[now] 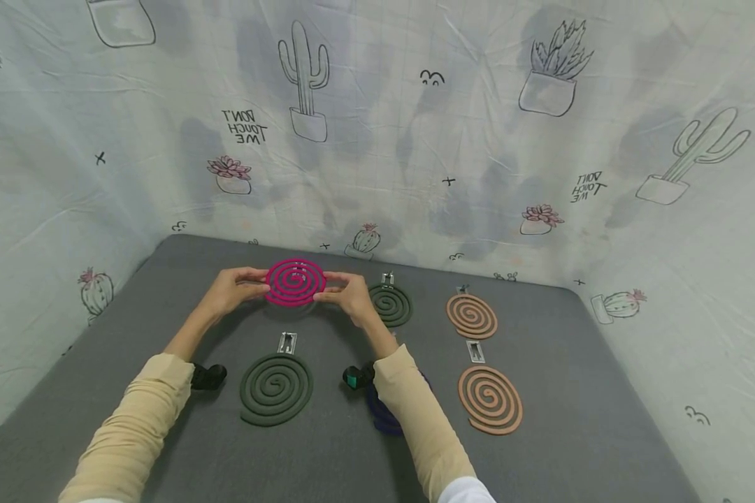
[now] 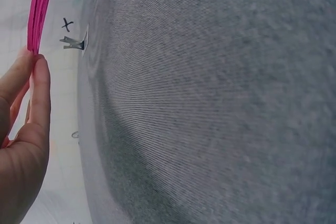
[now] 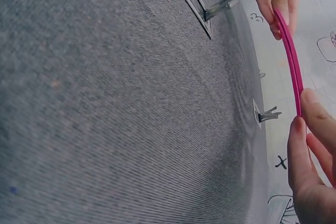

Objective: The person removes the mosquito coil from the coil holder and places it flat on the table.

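Observation:
A pink mosquito coil is held above the far part of the grey table. My left hand pinches its left edge between thumb and fingers, and my right hand pinches the right edge. In the right wrist view the coil appears edge-on as thin stacked layers, with fingertips at both ends. The left wrist view shows the coil above the left thumb and finger. Behind it, a small metal coil stand rests on the table.
A green coil lies at front left, another green coil beyond my right hand. Two orange coils lie at right. My right forearm partly covers a dark blue coil. Metal stands lie near several coils. A printed cloth hangs behind.

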Motion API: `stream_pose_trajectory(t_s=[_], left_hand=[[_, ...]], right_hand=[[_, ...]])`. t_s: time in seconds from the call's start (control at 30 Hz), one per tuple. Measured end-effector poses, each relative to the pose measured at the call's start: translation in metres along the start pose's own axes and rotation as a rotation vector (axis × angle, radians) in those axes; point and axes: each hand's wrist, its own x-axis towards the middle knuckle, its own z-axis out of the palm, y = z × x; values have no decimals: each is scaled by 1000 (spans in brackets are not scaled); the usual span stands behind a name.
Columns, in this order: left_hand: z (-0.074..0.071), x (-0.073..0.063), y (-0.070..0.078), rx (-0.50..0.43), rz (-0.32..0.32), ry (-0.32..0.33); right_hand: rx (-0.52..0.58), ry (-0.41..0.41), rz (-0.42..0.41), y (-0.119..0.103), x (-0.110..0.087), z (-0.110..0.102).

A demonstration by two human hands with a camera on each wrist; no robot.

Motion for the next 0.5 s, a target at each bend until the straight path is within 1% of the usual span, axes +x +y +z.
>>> stream_pose_trajectory(t_s=[0.13, 0.33, 0.47, 0.5], left_hand=[[1, -2, -1, 7, 10, -9], [2, -4, -6, 7, 15, -17], [4, -3, -9, 38, 12, -9], [4, -3, -10, 48, 17, -8]], right_hand=[[-33, 15, 8, 2, -3, 1], [-57, 6, -24, 5, -7, 3], [-60, 11, -3, 9, -7, 4], [-53, 16, 15, 11, -7, 5]])
